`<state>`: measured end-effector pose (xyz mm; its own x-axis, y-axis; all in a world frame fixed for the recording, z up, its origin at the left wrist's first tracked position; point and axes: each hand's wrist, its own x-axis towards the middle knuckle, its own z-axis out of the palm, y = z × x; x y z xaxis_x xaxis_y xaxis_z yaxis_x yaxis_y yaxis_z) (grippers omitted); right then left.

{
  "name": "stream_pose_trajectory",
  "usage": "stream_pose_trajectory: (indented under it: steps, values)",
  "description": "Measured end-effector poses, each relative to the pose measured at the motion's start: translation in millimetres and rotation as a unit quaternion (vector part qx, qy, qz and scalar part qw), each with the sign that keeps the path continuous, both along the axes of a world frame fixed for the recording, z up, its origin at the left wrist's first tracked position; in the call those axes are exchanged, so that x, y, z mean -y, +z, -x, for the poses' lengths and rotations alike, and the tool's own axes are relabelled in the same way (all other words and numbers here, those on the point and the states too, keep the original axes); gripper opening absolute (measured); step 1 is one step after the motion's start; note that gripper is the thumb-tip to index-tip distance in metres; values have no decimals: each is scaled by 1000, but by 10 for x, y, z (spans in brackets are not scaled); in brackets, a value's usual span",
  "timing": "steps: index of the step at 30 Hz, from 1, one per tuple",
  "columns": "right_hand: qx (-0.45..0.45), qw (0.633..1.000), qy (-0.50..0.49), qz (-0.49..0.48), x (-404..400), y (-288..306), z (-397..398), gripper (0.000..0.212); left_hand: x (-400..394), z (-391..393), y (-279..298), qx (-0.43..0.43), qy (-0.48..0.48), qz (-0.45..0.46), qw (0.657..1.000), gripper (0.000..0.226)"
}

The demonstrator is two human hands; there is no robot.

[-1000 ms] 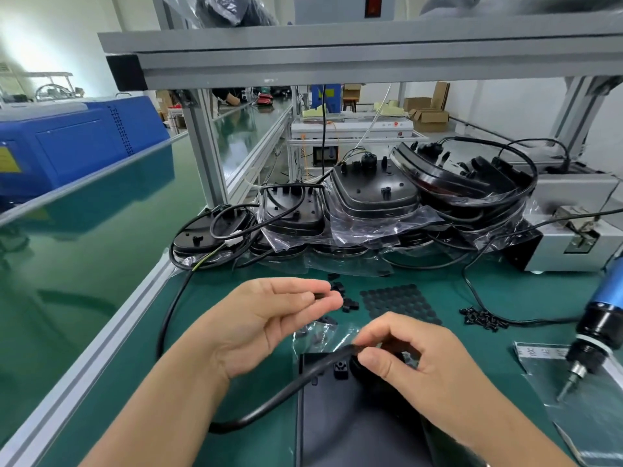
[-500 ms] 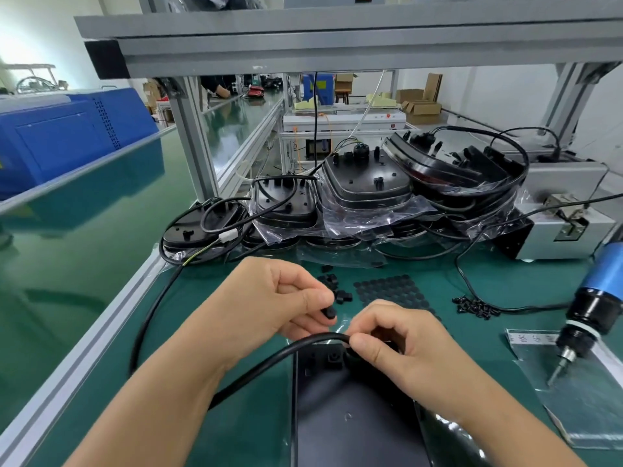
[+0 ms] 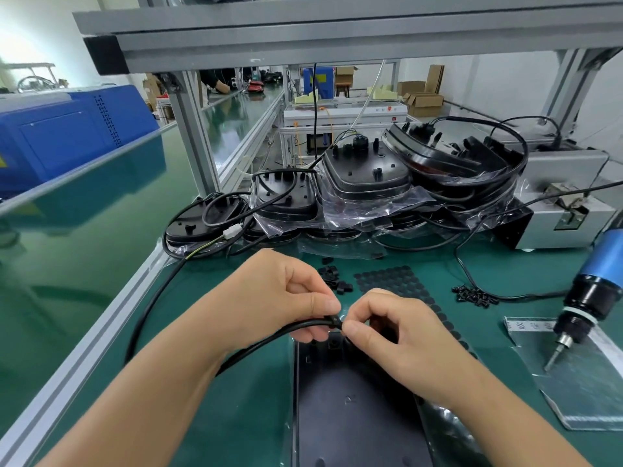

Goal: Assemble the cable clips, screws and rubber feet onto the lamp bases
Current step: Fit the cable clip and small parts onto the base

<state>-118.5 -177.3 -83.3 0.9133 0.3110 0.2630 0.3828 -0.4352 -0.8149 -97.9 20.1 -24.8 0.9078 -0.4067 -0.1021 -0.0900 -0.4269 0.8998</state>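
A black lamp base lies underside up on the green mat in front of me. Its black cable runs off to the left. My left hand pinches a small black cable clip against the cable just above the base's far end. My right hand pinches the cable right beside the clip. Loose cable clips, a sheet of black rubber feet and a small heap of black screws lie behind the hands.
Stacks of lamp bases in plastic bags with coiled cables fill the back of the bench. A blue electric screwdriver hangs at the right over a clear bag. A grey machine stands at the back right. The aluminium bench edge runs along the left.
My left hand brought the clip down from above the mat onto the cable. The two hands closed together at the cable over the base's far end.
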Motion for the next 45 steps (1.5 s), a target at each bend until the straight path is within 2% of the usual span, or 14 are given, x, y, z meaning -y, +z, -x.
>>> stream_pose_trajectory:
  steps: [4, 9, 12, 17, 23, 32, 37, 45]
  values:
    - [12, 1000, -6, 9, -3, -11, 14, 10, 22, 22, -3, -7, -44, -34, 998, 8]
    - [-1, 1000, 16, 23, 47, -1, 20, 6, -22, 41, 38, 53, -85, -138, 985, 17]
    - [-8, 999, 30, 28, 78, 7, 10, 6, -4, 81, 18, 10, -57, -100, 993, 8]
    - [42, 998, -11, 55, 12, -41, 31, 6, -31, 132, -51, -39, -2, -22, 999, 4]
    - [15, 999, -25, 37, 5, -24, 2, 7, 22, 54, -76, 32, 17, -82, 996, 8]
    - [-30, 999, -40, -10, -34, -31, 20, 9, 30, 27, -258, -13, 49, -12, 999, 2]
    - [-18, 998, -60, -2, -62, -46, 24, 12, 74, -11, -282, 22, 48, -32, 998, 8]
    - [-14, 998, -66, -11, -62, -85, 14, 12, 59, -34, -261, 32, 22, -61, 997, 8]
